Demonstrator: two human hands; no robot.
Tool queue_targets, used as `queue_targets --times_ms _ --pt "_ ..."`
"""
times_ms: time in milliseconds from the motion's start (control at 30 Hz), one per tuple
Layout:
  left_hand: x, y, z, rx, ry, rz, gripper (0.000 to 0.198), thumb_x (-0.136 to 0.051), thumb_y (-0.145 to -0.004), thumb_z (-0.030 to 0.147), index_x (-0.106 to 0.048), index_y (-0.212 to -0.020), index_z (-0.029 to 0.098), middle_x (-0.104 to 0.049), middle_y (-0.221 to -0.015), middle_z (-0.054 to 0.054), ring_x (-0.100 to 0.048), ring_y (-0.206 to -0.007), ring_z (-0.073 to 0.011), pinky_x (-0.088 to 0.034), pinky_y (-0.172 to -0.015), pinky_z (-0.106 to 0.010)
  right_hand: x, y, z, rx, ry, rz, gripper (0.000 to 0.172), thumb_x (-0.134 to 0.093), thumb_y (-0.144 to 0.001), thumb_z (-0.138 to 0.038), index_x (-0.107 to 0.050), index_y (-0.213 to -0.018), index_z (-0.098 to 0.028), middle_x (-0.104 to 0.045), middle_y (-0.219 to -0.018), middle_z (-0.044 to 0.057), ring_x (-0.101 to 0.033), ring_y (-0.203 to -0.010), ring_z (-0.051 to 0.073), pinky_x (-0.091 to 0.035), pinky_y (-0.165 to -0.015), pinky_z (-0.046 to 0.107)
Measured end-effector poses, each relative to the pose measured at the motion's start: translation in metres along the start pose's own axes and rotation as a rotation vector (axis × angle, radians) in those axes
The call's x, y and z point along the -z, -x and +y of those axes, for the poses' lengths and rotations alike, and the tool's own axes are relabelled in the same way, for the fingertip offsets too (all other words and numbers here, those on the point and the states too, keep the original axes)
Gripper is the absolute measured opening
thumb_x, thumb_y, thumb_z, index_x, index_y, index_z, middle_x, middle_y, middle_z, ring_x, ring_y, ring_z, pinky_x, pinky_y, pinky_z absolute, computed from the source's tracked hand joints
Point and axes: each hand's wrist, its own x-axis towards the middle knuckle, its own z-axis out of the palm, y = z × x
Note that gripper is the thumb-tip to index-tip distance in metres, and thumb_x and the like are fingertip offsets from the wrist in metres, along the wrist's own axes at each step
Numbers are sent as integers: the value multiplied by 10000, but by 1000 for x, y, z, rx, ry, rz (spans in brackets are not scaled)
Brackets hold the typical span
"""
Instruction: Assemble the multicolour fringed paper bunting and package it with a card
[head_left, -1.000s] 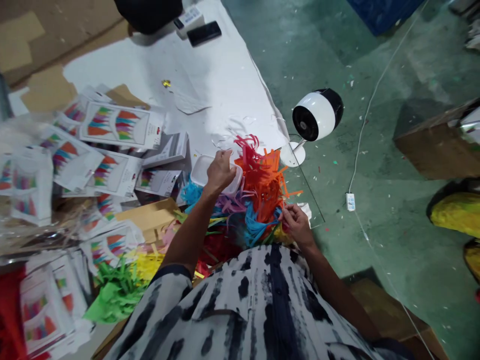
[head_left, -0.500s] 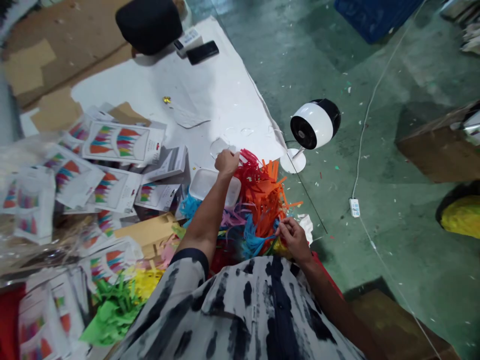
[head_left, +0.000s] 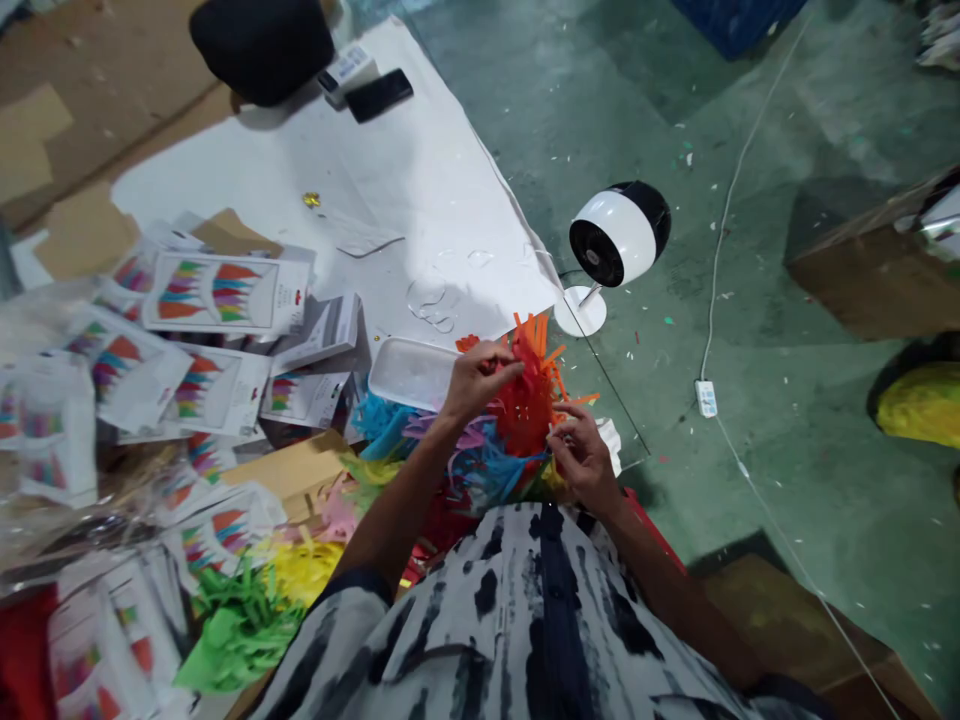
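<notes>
My left hand (head_left: 480, 380) is closed, thumb and fingertips together at the upper edge of a red paper tassel (head_left: 523, 410) with cut strips. My right hand (head_left: 586, 462) is pinched beside the tassel's right edge, where the thing between its fingertips is too small to name. Orange paper strips (head_left: 534, 330) fan out behind. Below the hands, over my lap, lie blue tassels (head_left: 491, 462) and purple strips (head_left: 457, 432). A shallow white plastic tray (head_left: 405, 372) stands just left of my left hand, partly hidden by it.
Thin string loops (head_left: 431, 305) lie on the white sheet (head_left: 450, 210). Printed packages (head_left: 217, 290) are piled at left, with green tassels (head_left: 240, 620) below. A white-and-black fan (head_left: 619, 235) stands at the right. A cable (head_left: 731, 200) crosses the floor; a cardboard box (head_left: 862, 275) lies beyond.
My left hand has come back from the string loops on the sheet to the red tassel, nearer my right hand. The view has shifted slightly.
</notes>
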Motion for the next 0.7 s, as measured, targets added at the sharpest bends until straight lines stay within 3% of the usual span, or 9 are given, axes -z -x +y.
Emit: queue_targets --times_ms 100,200,300,400,567,700 --pt "-19 43 9 41 147 -61 268 -848 -796 421 -711 -734 199 -642 -779 -4 -531 -702 -135 -393 -635 -273 -7 -3 -9 -1 -61 -39 159 -652 -982 -402 -663 -951 -246 -556 -1440 87 -640 -1034 196 -513 -773 306" --pt "-29 67 10 130 263 -88 248 -866 -783 416 -744 -776 199 -647 -780 -1 -561 -715 -134 -416 -649 -266 -14 -4 -11 -68 -156 -97 208 -667 -967 -438 -636 -903 -242 -665 -1059 39 -608 -826 162 -495 -749 297" --pt "-28 77 9 259 419 -120 268 -860 -788 429 -780 -924 212 -720 -869 -14 -643 -806 -156 -496 -762 -280 -17 0 -10 -142 -250 -122 243 -695 -940 -473 -633 -892 -244 -604 -838 -7 -556 -737 151 -471 -696 278" --pt "-23 82 10 325 500 -152 299 -873 -769 441 -785 -923 200 -763 -920 -37 -683 -845 -176 -529 -821 -307 -17 6 -10 -175 -285 -146 263 -720 -918 -494 -648 -886 -243 -592 -811 -14 -543 -719 149 -465 -686 274" --pt "-24 89 11 365 548 -148 312 -872 -768 464 -777 -871 185 -732 -797 -20 -606 -650 -119 -466 -637 -257 -18 15 -14 -218 -369 -139 262 -729 -909 -502 -654 -918 -252 -639 -873 -4 -567 -741 154 -492 -714 278" --pt "-29 95 8 405 592 -117 322 -866 -770 469 -738 -834 180 -683 -727 6 -564 -610 -101 -420 -590 -239 -21 18 -14 -212 -358 -115 287 -715 -908 -533 -640 -912 -255 -674 -943 13 -607 -784 168 -525 -742 290"
